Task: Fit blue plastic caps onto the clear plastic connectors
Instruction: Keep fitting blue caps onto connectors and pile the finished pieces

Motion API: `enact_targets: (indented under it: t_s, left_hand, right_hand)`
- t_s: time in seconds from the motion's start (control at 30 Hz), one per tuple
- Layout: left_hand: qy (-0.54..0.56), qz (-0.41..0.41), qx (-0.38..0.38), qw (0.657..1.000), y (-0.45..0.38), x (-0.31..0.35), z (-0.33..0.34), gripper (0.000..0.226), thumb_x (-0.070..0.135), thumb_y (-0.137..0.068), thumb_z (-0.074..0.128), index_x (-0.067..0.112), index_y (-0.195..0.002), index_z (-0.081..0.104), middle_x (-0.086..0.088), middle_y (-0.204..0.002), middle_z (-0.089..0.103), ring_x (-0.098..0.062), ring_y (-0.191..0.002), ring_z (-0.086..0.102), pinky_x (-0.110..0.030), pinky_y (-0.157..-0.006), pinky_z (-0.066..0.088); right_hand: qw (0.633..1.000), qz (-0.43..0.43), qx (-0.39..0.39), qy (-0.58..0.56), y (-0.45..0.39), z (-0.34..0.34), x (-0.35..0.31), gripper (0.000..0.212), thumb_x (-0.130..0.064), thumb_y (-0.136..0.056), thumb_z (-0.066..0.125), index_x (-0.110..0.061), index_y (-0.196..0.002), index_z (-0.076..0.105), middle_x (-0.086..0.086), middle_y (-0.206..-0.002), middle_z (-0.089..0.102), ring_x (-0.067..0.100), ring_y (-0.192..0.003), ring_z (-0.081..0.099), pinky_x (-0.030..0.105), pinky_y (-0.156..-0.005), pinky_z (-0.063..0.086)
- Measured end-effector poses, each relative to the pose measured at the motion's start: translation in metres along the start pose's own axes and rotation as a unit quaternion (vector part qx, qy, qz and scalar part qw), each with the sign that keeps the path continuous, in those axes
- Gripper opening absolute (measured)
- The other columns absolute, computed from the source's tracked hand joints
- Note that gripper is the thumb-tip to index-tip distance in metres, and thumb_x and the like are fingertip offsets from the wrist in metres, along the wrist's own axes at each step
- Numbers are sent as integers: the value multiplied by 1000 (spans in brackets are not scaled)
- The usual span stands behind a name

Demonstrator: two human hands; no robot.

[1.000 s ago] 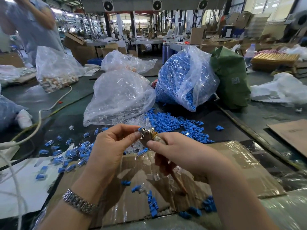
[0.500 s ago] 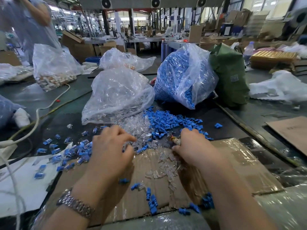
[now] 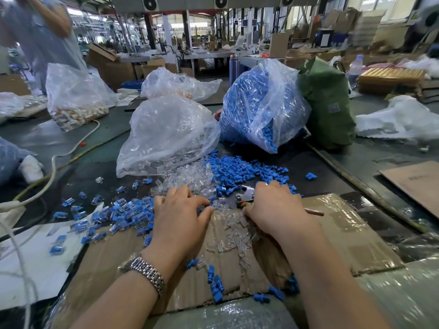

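On the counter point(image 3: 71, 143), at 12 o'clock from the cardboard sheet point(image 3: 332, 233), the clear connectors point(image 3: 190, 179) and blue caps point(image 3: 237, 172) lay spilled in touching heaps. The left hand point(image 3: 180, 217) rested flat on the connectors, fingers relaxed; the right hand point(image 3: 273, 205) was curled around a wooden-handled tool point(image 3: 313, 212). Both parts were judged light, stiff and slippery, best pinched by the flat sides.
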State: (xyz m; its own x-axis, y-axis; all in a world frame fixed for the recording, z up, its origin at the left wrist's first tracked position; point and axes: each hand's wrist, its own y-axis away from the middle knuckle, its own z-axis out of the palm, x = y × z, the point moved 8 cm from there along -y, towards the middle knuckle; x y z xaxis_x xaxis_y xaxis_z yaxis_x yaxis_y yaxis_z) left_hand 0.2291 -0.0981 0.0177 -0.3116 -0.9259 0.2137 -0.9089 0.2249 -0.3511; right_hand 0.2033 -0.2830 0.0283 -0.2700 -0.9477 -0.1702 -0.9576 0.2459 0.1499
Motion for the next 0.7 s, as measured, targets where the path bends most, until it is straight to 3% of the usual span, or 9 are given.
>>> enact_targets:
  t_s: [0.23,0.33,0.43,0.57,0.6,0.7]
  left_hand:
    - [95,-10,-36,995,-5,2,4,4,50,-88,64,49,-92,63,19,-89,40,-7,-92,37,-33,-83,21]
    - [116,5,-50,992,-4,7,2,5,47,-89,66,50,-87,63,23,-95,47,-5,-100,36,-31,-82,15]
    - [115,30,-57,991,-5,10,-3,8,47,-92,66,49,-98,70,27,-98,54,-4,-101,38,-34,-86,22]
    - [211,35,-87,973,-1,14,-7,12,35,-87,76,40,-96,72,26,-87,65,-6,-95,59,-50,-102,42]
    - [227,36,-93,969,0,14,-8,14,31,-86,78,39,-94,70,24,-86,68,-3,-92,62,-47,-100,46]
    - [259,45,-122,957,1,16,-8,24,16,-87,79,34,-95,66,17,-89,72,5,-87,65,-19,-86,52]
  right_hand:
    - [1000,4,7,-4,-1,2,0,53,-46,-98,56,-14,-139,42,14,-141,41,37,-133,38,58,-107,32]
    - [998,-20,57,-5,-3,-4,-5,58,-50,-96,59,-17,-140,40,10,-142,36,34,-135,31,60,-108,27]
    - [988,-115,93,-56,-3,-12,-27,45,-45,-94,65,-28,-132,50,-1,-134,44,24,-129,35,52,-105,28]
    - [974,-191,46,-109,4,-5,-55,17,-33,-93,69,-34,-107,59,-7,-110,62,20,-116,45,49,-96,27]
    - [974,-196,39,-108,5,-3,-58,15,-29,-93,68,-33,-102,57,-7,-107,63,21,-115,46,49,-96,27]
    - [976,-193,30,-95,5,-1,-58,15,-27,-94,67,-31,-102,55,-7,-103,62,22,-114,49,50,-99,27]
